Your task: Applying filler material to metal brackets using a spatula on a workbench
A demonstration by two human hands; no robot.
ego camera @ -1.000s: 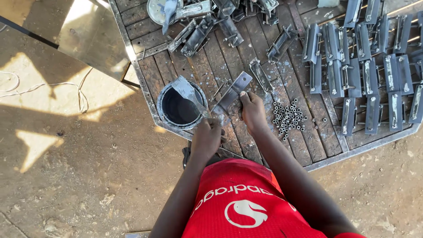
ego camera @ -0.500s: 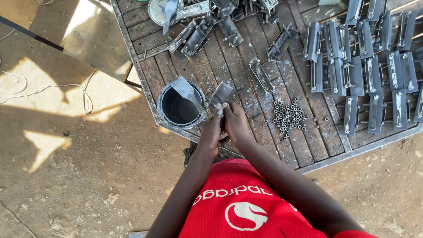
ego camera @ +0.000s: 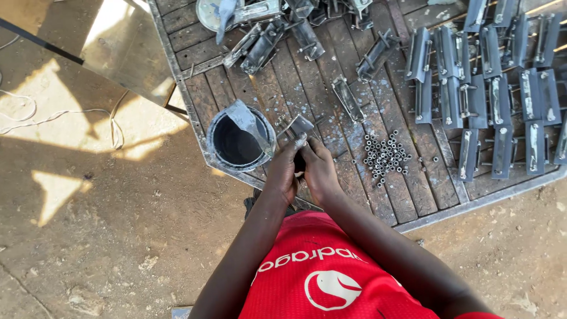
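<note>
Here, both hands meet at the near edge of the desk (ego camera: 307, 100), a slatted wooden top in a metal frame, just right of a round dark can (ego camera: 238, 142). The left hand (ego camera: 283, 172) and right hand (ego camera: 319, 171) are pressed together around a small metal bracket (ego camera: 300, 126), whose flat grey end sticks up past the fingertips; each grip is closed on that bracket, though the part inside the palms is hidden. The can stands at the desk's near left corner, touching distance from the left hand, with a bent grey strip (ego camera: 247, 121) leaning over its rim. To the right of the can, beyond the hands, lies a loose pile of small nuts (ego camera: 385, 156) on the slats. Farther right of the can, rows of grey brackets (ego camera: 490, 88) lie flat side by side, well apart from the hands. Behind the can, toward the far edge, more brackets (ego camera: 266, 41) lie in a jumble. One single bracket (ego camera: 347, 97) lies alone between the can and the rows. Left of the can, a white cord (ego camera: 71, 112) trails over the dirt floor (ego camera: 88, 236).
</note>
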